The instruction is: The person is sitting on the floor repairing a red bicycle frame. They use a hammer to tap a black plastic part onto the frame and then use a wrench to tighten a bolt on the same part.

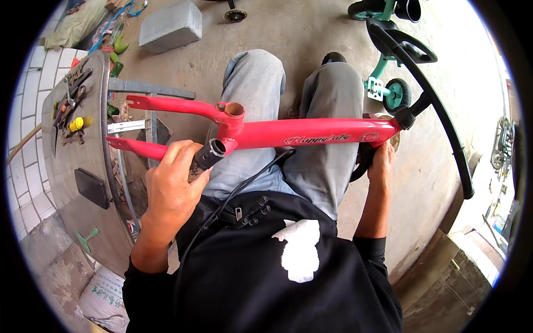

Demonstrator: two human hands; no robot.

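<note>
A red child's bike frame (pixel 311 132) lies across my knees, its two forked arms pointing left. My left hand (pixel 175 180) is closed around a short black hollow tube (pixel 209 155), worn and brownish at its lower part, beside the frame's lower arm. Whether this tube is joined to the frame I cannot tell. At the frame's right end my right hand (pixel 381 162) grips it from below, its fingers partly hidden. A curved black handlebar (pixel 441 114) is attached at that end. An open round socket (pixel 234 109) shows on top of the frame.
To the left stands a round-cornered table (pixel 64 161) with hand tools (pixel 72 102), a yellow-ended item (pixel 76 124) and a black flat box (pixel 91 187). A grey block (pixel 171 26) sits on the floor ahead. A teal child's trike (pixel 383 72) stands at the far right.
</note>
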